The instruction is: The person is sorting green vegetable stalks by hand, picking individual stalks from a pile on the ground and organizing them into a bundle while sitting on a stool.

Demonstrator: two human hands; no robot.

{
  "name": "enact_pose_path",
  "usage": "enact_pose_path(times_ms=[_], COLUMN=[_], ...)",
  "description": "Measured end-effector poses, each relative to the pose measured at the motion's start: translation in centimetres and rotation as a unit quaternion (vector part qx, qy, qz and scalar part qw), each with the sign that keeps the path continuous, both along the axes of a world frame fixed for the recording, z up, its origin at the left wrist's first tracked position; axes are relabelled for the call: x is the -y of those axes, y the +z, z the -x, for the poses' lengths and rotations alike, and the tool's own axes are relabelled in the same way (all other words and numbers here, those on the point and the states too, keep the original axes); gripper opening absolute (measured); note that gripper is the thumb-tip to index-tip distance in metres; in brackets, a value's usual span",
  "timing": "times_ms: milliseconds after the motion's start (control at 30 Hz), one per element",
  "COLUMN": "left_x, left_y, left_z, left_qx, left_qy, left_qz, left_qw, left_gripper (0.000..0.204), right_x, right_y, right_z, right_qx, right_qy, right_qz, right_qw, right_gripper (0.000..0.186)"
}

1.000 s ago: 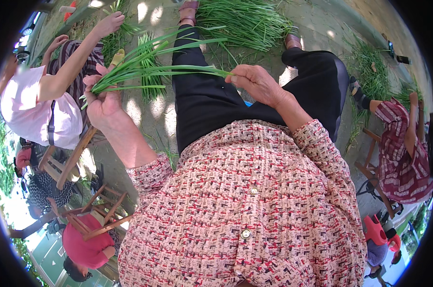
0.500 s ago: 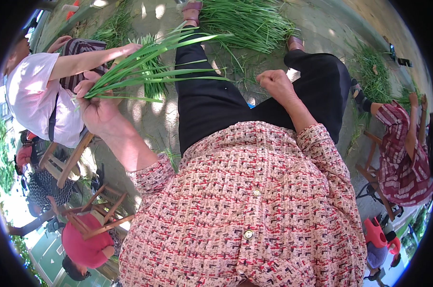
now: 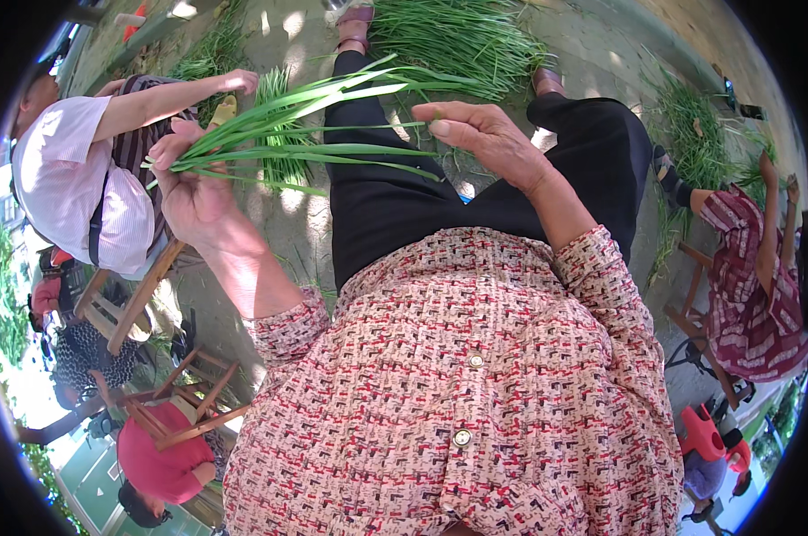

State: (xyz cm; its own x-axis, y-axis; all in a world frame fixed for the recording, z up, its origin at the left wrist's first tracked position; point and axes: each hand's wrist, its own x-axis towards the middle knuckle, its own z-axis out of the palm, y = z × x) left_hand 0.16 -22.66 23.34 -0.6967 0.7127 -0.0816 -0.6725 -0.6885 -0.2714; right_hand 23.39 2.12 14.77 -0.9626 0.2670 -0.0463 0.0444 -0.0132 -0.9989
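My left hand (image 3: pixel 194 189) is closed round the pale root ends of a small bunch of garlic chives (image 3: pixel 288 132). Their long flat green leaves fan out to the right, above my black-trousered leg. With thumb and forefinger, my right hand (image 3: pixel 493 143) pinches the tip of one thin leaf at the bunch's right side. On the ground between my feet lies a large heap of garlic chives (image 3: pixel 457 40). A smaller pile of them (image 3: pixel 274 89) lies left of my leg, partly hidden behind the held leaves.
At the left sits a person in a white top (image 3: pixel 69 179), one arm reaching toward the small pile. Another person in a dark red patterned garment (image 3: pixel 752 286) sits at the right, near more greens (image 3: pixel 694 125). Wooden stools (image 3: pixel 140 299) and other people are farther left.
My right hand has moved left and up to the leaf tips and now pinches one. My left hand keeps the bunch, shifted slightly. The neighbour's hand at the left has drawn back a little.
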Motion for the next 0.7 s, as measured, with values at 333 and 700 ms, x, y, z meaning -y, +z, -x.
enact_pose_path(times_ms=[333, 700], left_x=[-1.4, -2.6], left_y=[-0.5, -1.5], left_z=[-0.8, -2.1], left_qx=[-0.011, -0.312], left_qy=[-0.007, 0.068], left_qz=[-0.01, 0.219], left_qw=[1.0, 0.922], left_gripper=[0.002, 0.021], right_x=[2.3, -1.1], right_y=[2.2, -6.4], right_z=[0.7, -3.5], right_qx=[0.037, 0.177], right_qy=[-0.042, -0.069], right_qz=[-0.194, -0.401], right_qw=[0.979, 0.896], right_gripper=[0.016, 0.045])
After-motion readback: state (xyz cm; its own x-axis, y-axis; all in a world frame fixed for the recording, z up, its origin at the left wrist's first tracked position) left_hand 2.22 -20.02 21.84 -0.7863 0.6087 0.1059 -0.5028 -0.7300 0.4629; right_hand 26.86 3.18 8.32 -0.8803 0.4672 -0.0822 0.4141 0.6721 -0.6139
